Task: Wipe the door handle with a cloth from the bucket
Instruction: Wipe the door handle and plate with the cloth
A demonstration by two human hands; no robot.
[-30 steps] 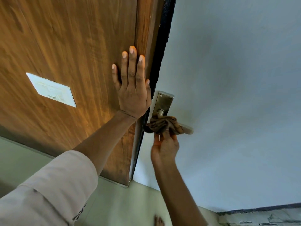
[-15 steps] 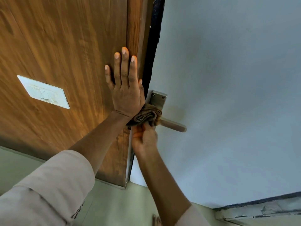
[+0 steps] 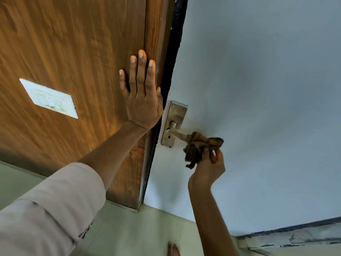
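A metal lever door handle (image 3: 176, 135) sticks out from its steel backplate (image 3: 175, 115) on the pale blue door. My right hand (image 3: 209, 168) grips a bunched brown cloth (image 3: 199, 147) wrapped over the lever's outer end, hiding the tip. My left hand (image 3: 142, 97) lies flat, fingers spread, on the wooden panel just left of the door's edge. No bucket is in view.
The brown wooden panel (image 3: 73, 52) carries a white switch plate (image 3: 49, 98). The black door edge (image 3: 173, 52) runs between the panel and the blue door face (image 3: 258, 89). Pale green floor lies below, with a bare foot (image 3: 173, 249) at the bottom.
My right hand has slid the cloth along the lever from the backplate end out to the tip. The backplate and the lever's base are now uncovered. My left hand stays pressed on the wood.
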